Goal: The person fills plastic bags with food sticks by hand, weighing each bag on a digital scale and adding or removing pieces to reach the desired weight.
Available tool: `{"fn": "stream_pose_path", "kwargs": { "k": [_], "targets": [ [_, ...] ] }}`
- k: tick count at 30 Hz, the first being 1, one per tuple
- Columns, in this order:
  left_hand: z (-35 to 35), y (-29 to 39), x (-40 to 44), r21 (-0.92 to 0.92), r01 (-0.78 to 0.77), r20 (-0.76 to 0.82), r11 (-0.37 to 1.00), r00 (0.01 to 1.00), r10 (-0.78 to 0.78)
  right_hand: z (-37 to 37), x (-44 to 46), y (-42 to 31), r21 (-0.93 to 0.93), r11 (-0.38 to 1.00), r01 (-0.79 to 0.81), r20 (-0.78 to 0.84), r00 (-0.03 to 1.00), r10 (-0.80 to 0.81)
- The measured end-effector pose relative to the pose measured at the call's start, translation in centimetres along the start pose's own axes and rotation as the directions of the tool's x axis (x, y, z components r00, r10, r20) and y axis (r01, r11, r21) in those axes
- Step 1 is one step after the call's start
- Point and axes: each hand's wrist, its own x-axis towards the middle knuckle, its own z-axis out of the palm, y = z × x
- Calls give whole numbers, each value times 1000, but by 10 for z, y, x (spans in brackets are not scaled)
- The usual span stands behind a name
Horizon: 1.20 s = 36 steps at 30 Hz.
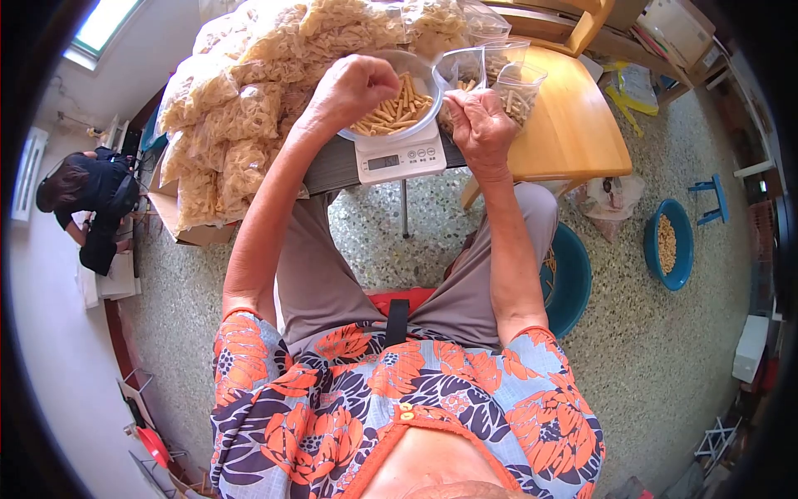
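A clear round bowl [426, 114] with tan stick-shaped pieces [402, 106] rests on a white digital scale [401, 155]. My left hand [353, 87] is over the bowl's left side, its fingers curled together; what they hold, if anything, is hidden. At the bowl's right, my right hand [480, 125] pinches the edge of a clear plastic bag [462, 66], which stands partly open with some sticks inside. Another clear bag of sticks [517, 93] stands just behind that hand, on the wooden chair's side.
Bags of pale, curly pieces [241, 108] are piled at the left. A wooden chair [573, 125] stands at the right. Blue tubs [569, 279] and a blue stool [711, 200] are on the floor. Another person [96, 195] is at the far left.
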Motion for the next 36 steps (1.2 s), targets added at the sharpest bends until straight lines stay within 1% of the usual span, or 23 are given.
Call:
{"fn": "stream_pose_path", "kwargs": {
  "k": [1,2,4,5,6,8,9,11,14,24,27,29,30,31,32,33,34,35,36],
  "targets": [
    [-1,-1,-4,66,-3,39,998,999,0,0,0,0,-5,1000,-5,4,1000,5],
    [0,-2,-7,65,-1,37,998,999,-1,0,0,-1,-4,1000,-3,6,1000,3],
    [2,-4,-11,230,-126,80,965,991,110,0,1,-2,8,1000,-10,3,1000,10],
    [2,-5,-12,266,-114,117,957,989,86,-1,0,-2,8,1000,-9,6,1000,9],
    [3,-6,-12,264,-113,115,958,990,85,-1,0,-2,9,1000,-12,7,1000,12],
    [4,-7,-12,318,-170,149,933,981,128,-1,0,-2,8,1000,-16,10,1000,16],
    [6,-9,-12,316,-169,149,934,981,127,0,0,-1,8,1000,-15,8,1000,15],
    [8,-10,-12,338,-138,203,931,977,71,1,-1,0,7,1000,-18,8,1000,17],
    [10,-10,-12,358,-120,211,926,976,45,2,-1,1,4,1000,-16,13,1000,16],
    [9,-12,-14,332,-128,190,934,979,66,5,-1,0,20,1000,-14,7,1000,14],
    [5,-12,-15,297,-132,159,946,983,87,5,-1,1,13,1000,-14,8,1000,14],
    [2,-12,-15,219,-101,133,970,988,73,5,-2,1,9,1000,-13,7,1000,13],
    [1,-11,-14,221,-105,134,970,988,76,5,-2,1,4,1000,-19,19,1000,19],
    [1,-10,-13,35,-14,124,999,992,10,4,-2,1,-2,1000,-25,30,999,25],
    [1,-10,-12,-152,77,127,985,990,-57,4,-1,1,-4,1000,-25,26,999,25],
    [0,-9,-11,-328,130,161,936,984,-80,3,-1,1,1,1000,-30,28,999,30],
    [-1,-9,-9,-326,128,161,937,984,-78,2,-1,0,7,999,-35,30,999,35],
    [-3,-7,-7,-520,199,190,831,975,-114,2,0,0,6,999,-35,27,999,35],
    [-4,-4,-5,-686,262,227,679,963,-143,2,0,0,13,999,-30,16,999,30]
  ]
}}
